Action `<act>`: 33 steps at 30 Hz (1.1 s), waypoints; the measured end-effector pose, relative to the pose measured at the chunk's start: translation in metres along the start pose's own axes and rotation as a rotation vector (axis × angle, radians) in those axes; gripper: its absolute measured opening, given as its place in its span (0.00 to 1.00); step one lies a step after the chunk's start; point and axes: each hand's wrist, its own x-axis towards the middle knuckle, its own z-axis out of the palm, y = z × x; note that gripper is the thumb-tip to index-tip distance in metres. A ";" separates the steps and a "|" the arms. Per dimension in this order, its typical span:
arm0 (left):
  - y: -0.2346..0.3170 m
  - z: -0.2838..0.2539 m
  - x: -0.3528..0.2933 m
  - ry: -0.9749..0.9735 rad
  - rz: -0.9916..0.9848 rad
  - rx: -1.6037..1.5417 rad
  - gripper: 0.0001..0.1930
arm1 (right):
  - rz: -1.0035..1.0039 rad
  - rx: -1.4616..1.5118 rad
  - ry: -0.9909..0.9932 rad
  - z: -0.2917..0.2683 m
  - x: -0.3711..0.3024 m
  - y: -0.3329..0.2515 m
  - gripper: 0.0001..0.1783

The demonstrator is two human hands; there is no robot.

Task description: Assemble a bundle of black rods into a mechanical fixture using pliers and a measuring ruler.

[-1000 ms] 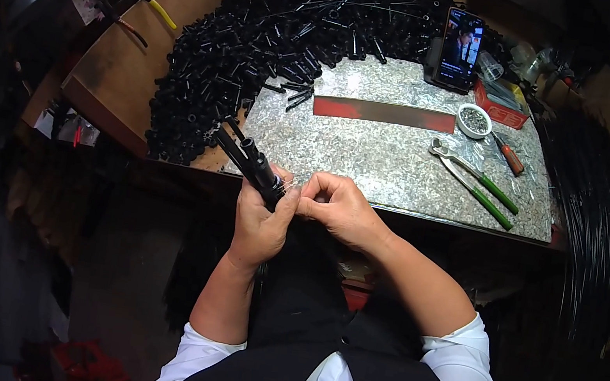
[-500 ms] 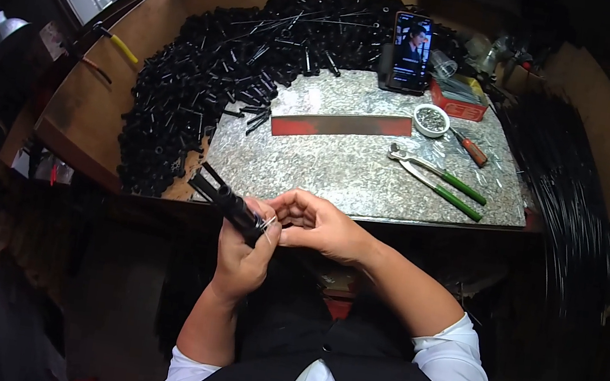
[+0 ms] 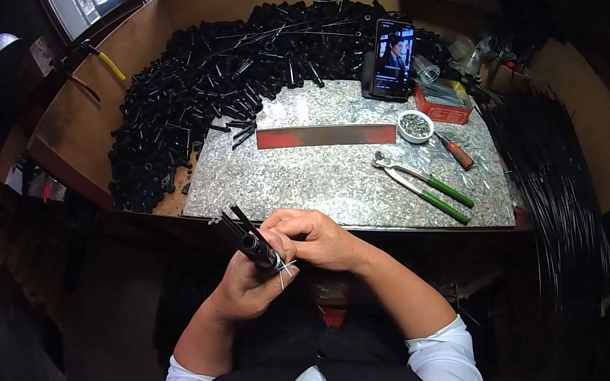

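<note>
My left hand (image 3: 247, 290) is closed round a black tubular part (image 3: 257, 250) with thin black rods sticking out beyond it. One open end of the tube faces up. Pale thin wire ends (image 3: 286, 273) cross at the tube's near side, beside my left thumb. My right hand (image 3: 322, 242) is against the left one, its fingers curled in. What those fingers grip, if anything, is hidden. Both hands are just in front of the bench's near edge.
On the speckled board (image 3: 306, 183) lie a red-and-dark strip (image 3: 326, 137), green-handled pincers (image 3: 424, 186), a screwdriver (image 3: 456, 151) and a white bowl (image 3: 415, 126) of small metal pieces. Behind are a phone (image 3: 393, 62), red box (image 3: 442, 105), black-part pile (image 3: 186, 86); right, black rods (image 3: 559, 181).
The tube has tipped so that its open end points more upward. My hands sit a little lower and further right, while the bench has shifted slightly left in view.
</note>
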 end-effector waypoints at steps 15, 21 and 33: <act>-0.022 -0.005 0.009 0.279 -0.028 -0.072 0.12 | 0.089 0.140 0.362 -0.032 -0.038 -0.020 0.05; -0.036 -0.013 0.011 0.401 -0.057 -0.041 0.11 | 0.194 -0.157 0.587 -0.067 -0.073 -0.059 0.07; -0.049 -0.017 0.020 0.383 -0.029 -0.386 0.06 | 0.381 -1.567 0.423 -0.098 -0.112 -0.067 0.12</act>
